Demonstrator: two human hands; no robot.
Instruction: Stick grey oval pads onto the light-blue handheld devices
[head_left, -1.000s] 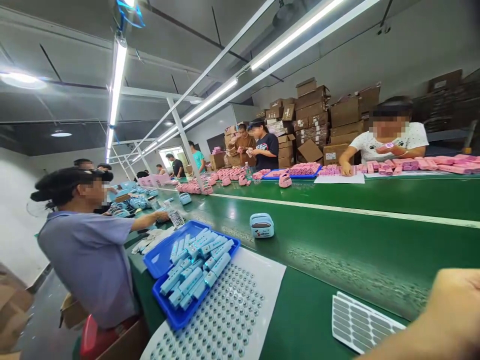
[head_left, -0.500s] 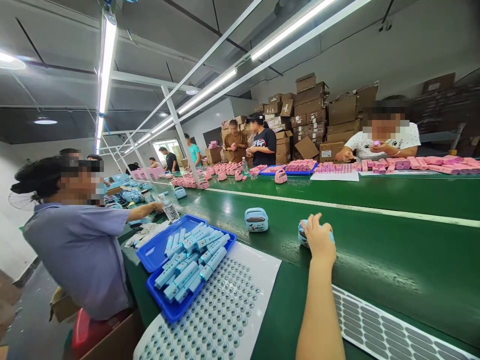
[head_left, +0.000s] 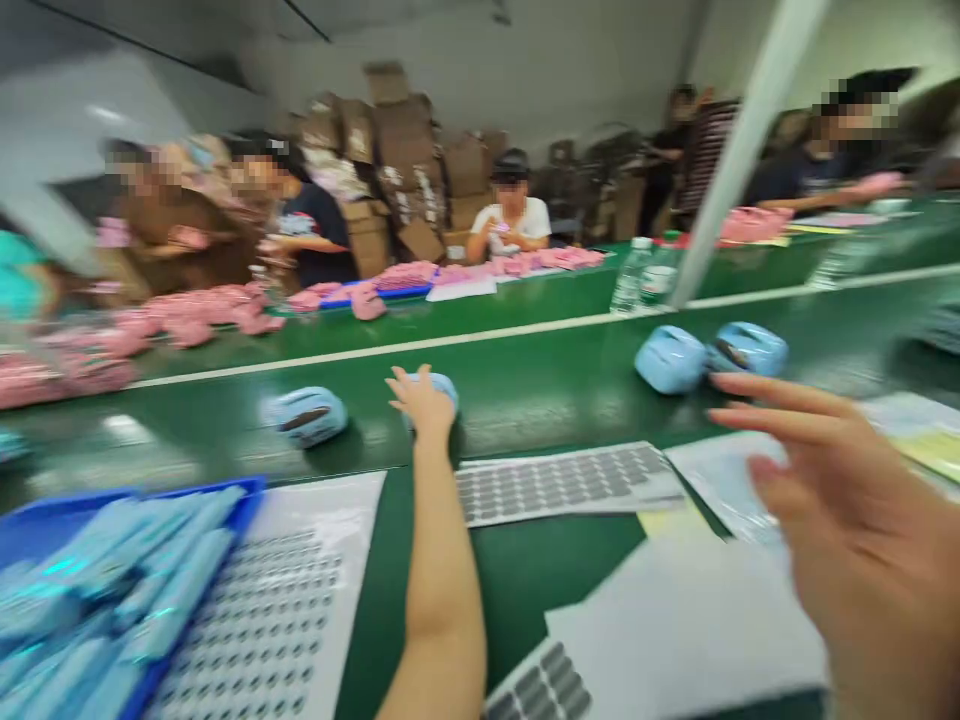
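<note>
My left hand [head_left: 422, 401] reaches out over the green conveyor belt [head_left: 540, 385] and its fingers are wrapped on a small light-blue device [head_left: 442, 387]. A second light-blue device [head_left: 306, 415] lies to its left on the belt. Two more blue devices [head_left: 709, 355] lie side by side to the right. My right hand [head_left: 840, 500] is raised close to the camera with fingers stretched out and apart, holding nothing, near those two devices. Sticker sheets [head_left: 559, 483] lie between my arms on the near edge.
A blue tray [head_left: 45, 515] of light-blue parts sits at the near left beside a dotted sticker sheet [head_left: 270, 610]. Pink parts [head_left: 195, 310] and several seated people line the far side. A white post [head_left: 739, 150], bottles [head_left: 628, 275] and stacked cartons [head_left: 390, 150] stand behind.
The view has swung right and down and is blurred. My left hand stays on the blue device on the belt. My right hand has come into view, open.
</note>
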